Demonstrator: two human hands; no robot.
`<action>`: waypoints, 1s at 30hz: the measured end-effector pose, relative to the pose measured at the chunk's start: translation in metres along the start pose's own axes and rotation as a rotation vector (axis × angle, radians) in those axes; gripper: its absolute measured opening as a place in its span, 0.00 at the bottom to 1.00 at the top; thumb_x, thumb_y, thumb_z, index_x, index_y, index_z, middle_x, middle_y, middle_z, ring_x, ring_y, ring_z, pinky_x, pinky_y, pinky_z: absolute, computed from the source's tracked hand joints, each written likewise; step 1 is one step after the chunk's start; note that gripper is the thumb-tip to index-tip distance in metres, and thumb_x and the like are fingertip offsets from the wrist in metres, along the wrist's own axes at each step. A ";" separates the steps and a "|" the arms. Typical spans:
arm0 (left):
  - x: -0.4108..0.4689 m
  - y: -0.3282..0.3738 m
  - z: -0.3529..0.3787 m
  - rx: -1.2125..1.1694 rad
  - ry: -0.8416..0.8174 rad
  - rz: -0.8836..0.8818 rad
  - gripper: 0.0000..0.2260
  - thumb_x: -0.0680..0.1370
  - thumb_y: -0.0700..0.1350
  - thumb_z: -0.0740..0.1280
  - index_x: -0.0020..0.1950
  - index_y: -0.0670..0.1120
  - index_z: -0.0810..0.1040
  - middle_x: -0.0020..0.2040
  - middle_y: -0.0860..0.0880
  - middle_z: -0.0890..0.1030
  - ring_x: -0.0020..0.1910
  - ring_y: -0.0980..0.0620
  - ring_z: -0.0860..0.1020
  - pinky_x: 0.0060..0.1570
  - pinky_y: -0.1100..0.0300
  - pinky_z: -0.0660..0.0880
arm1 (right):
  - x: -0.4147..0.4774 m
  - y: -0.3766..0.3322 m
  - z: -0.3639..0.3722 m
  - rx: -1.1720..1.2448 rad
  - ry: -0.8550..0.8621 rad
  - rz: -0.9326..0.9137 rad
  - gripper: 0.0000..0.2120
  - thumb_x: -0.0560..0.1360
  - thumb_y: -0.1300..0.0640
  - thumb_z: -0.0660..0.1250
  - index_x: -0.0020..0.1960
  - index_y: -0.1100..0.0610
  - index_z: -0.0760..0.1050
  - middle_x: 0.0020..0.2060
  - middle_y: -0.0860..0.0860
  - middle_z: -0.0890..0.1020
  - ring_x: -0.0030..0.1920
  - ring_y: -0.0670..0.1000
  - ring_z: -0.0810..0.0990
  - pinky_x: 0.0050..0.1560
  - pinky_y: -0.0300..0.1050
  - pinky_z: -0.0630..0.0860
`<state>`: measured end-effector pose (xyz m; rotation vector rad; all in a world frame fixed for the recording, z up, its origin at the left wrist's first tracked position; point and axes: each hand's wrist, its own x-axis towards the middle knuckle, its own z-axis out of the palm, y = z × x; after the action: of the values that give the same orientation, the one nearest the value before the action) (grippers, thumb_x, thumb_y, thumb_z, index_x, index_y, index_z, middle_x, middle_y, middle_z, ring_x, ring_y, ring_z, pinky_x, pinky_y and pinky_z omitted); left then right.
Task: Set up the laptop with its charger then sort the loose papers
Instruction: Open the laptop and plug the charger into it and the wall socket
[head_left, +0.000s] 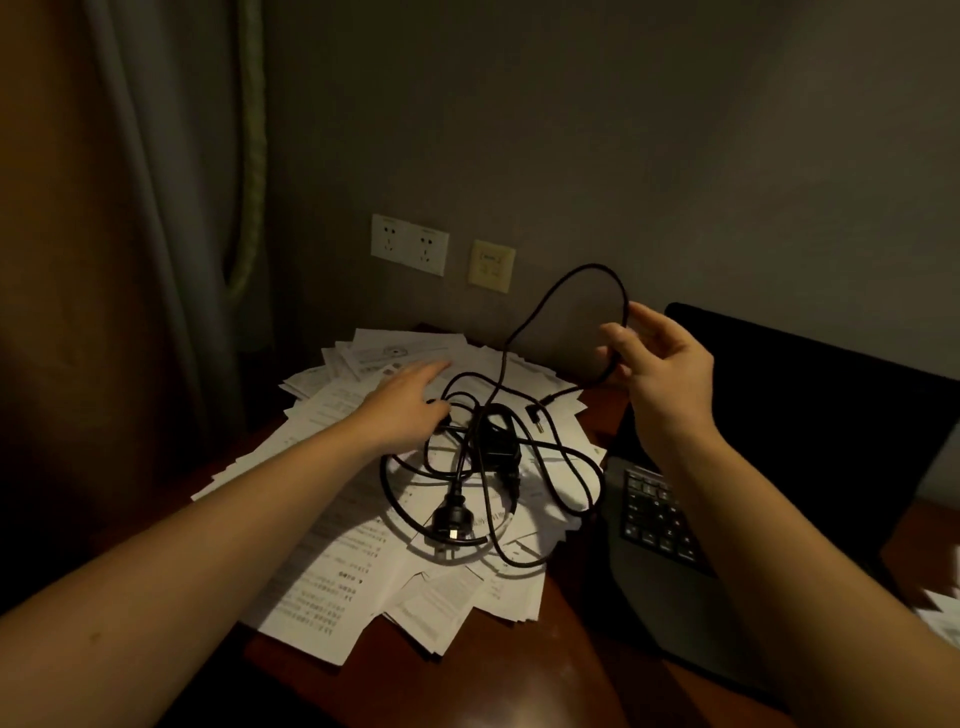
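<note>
Black cord (570, 281) rises in a tall loop right of centre in the frame, pinched between the thumb and fingers (655, 318) of my right hand (662, 371), which is lifted above the table (574, 654). The rest of the charger lies tangled on the loose papers (332, 577) at the middle of the frame: the power brick (497, 442) in the heart of the coils, the wall plug (450, 519) nearer to me, and the small angled tip (535, 419) just right of the brick. My left hand (408, 402) reaches across the sheets to the left of the tangle, forefinger stretched flat. The cord runs in under that palm, and I cannot tell whether I grip it. The papers fan out in a wide untidy heap over the reddish wood. The laptop (779, 415) stands open at the right, its screen dark, its keyboard partly behind my right forearm. On the wall above the heap sit two white sockets (410, 244) and a yellowish plate (491, 266). A curtain (156, 208) hangs at the left.
</note>
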<state>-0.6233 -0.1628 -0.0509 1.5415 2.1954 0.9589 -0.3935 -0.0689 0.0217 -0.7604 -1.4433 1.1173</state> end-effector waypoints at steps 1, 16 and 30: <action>0.002 0.001 0.000 -0.015 -0.042 0.012 0.28 0.82 0.47 0.64 0.80 0.56 0.59 0.78 0.50 0.64 0.75 0.46 0.65 0.73 0.48 0.66 | 0.001 -0.003 -0.002 0.018 0.006 0.010 0.19 0.78 0.61 0.71 0.68 0.56 0.75 0.46 0.46 0.83 0.41 0.44 0.85 0.45 0.41 0.83; -0.006 0.012 -0.014 -1.067 0.307 -0.299 0.11 0.82 0.44 0.59 0.39 0.47 0.72 0.25 0.53 0.65 0.26 0.54 0.64 0.31 0.59 0.62 | 0.010 -0.016 -0.042 0.397 0.177 0.238 0.04 0.82 0.61 0.63 0.49 0.57 0.75 0.40 0.52 0.80 0.34 0.45 0.81 0.37 0.35 0.76; 0.003 0.075 -0.030 -1.688 0.158 -0.246 0.15 0.86 0.46 0.52 0.48 0.48 0.76 0.37 0.52 0.76 0.36 0.56 0.78 0.44 0.60 0.71 | 0.007 -0.044 -0.100 0.232 0.047 0.214 0.14 0.85 0.51 0.56 0.62 0.55 0.77 0.24 0.44 0.63 0.25 0.45 0.61 0.34 0.41 0.64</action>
<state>-0.5875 -0.1550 0.0213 0.3322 0.7812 1.9722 -0.2919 -0.0556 0.0604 -0.7823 -1.1874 1.3943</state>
